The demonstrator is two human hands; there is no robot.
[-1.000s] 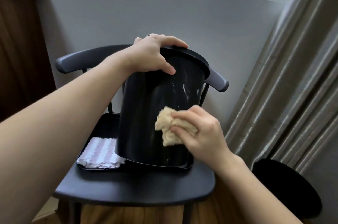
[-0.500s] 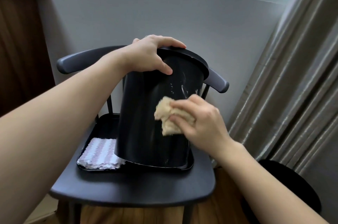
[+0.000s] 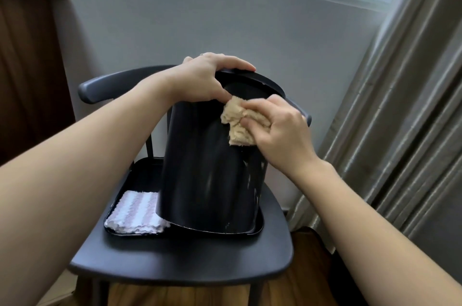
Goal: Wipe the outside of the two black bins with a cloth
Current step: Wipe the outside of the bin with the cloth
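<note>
Right now the wipe of one black bin [image 3: 210, 175] is in hand; it stands upside down and tilted in a dark tray [image 3: 140, 233] on a black chair [image 3: 175, 263], base end uppermost; the near lower rim is off the tray floor, as far as I can tell. Left hand [image 3: 205, 78] is on top, fingers curled over the base edge and thumb down the side wall, gripping the bin to steady it; right hand [image 3: 280, 125] has fingers and thumb bunched round a beige cloth [image 3: 237, 123], pressing it flat vs. the upper part of the wall, just under the top edge and almost touching the left thumb. A 2nd cloth, striped white and pink [image 3: 135, 213], lies folded in the tray beside the bin, not in use.

Pale streaks and specks show low on the right side of the wall near the rim, so by my reading this bin isn't done. Next move prob. calls for dragging the cloth down over that streaked strip w/ firm pressure, left hand keeping the tilt so the bin doesn't slide in the tray; then turning the bin to reach the far side, which is hidden. The 2nd bin isn't in view; I judge it untouched, approx. under halfway overall.
</note>
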